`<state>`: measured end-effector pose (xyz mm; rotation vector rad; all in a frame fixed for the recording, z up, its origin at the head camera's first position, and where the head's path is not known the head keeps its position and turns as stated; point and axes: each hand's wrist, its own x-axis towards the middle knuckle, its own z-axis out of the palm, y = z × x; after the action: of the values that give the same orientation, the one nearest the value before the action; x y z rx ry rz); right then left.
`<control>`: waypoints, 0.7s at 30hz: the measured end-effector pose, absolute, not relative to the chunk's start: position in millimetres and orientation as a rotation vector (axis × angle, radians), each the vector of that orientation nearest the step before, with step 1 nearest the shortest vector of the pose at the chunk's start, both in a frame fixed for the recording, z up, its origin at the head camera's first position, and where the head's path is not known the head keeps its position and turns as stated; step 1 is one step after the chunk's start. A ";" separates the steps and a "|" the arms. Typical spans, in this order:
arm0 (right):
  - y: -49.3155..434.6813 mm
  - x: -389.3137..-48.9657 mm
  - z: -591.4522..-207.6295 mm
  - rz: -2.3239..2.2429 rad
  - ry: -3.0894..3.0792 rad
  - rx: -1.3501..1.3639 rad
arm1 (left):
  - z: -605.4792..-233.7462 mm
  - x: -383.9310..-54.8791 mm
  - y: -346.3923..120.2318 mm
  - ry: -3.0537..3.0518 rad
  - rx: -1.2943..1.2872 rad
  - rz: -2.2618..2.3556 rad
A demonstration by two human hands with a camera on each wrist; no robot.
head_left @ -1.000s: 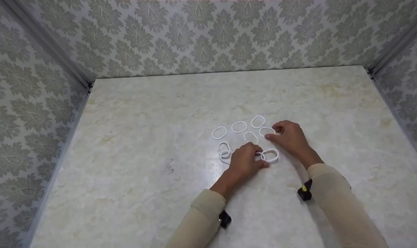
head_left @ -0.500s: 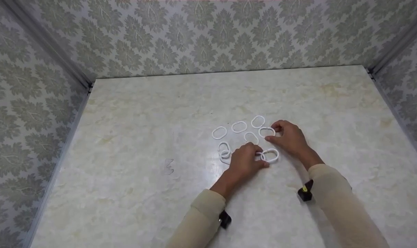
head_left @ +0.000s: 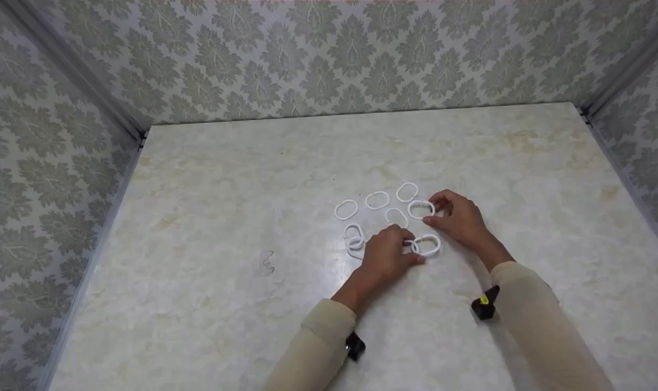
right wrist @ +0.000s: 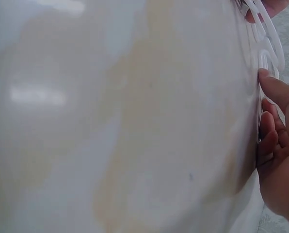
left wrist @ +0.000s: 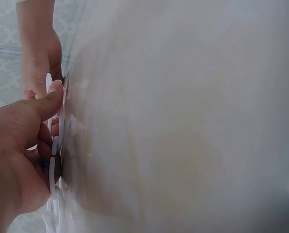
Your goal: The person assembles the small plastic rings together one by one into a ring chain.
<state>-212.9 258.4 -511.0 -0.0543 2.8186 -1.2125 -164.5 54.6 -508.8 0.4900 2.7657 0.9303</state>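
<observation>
A short chain of white oval plastic links [head_left: 427, 245] runs under my left hand [head_left: 386, 252], whose thumb and fingers grip it low over the table; its left part [head_left: 353, 237] shows past the knuckles. In the left wrist view, the thumb presses against a white link [left wrist: 61, 121], and the palm hides part of the chain. At the right, my right hand [head_left: 459, 217] pinches the edge of a loose white link [head_left: 421, 209] between thumb and fingertips. In the right wrist view, that thumb [right wrist: 275, 87] touches the link's near end.
Several loose white links lie beyond the hands, among them one link [head_left: 346, 209] at the left and another [head_left: 407, 192] at the back. A thin squiggly mark [head_left: 267, 263] shows on the marbled table [head_left: 225, 179]. Patterned walls [head_left: 350, 60] stand behind and beside it.
My right hand has shifted slightly right and toward me, and the link at its fingertips has tilted a little. The left hand stays where it was on the chain.
</observation>
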 end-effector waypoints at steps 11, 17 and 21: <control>268.1 -209.8 -510.5 -1.366 2.706 -0.160 | -510.8 -163.8 53.9 2.760 0.502 0.967; 279.9 -206.2 -511.1 -1.536 2.581 -0.227 | -510.4 -163.7 54.1 2.759 0.497 0.971; 283.3 -205.4 -512.6 -1.668 2.490 -0.204 | -509.1 -163.9 55.3 2.764 0.495 0.978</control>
<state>-205.4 283.3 -512.6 -0.2043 2.4897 -1.6682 -163.9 55.3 -509.1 0.4952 2.7643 0.9780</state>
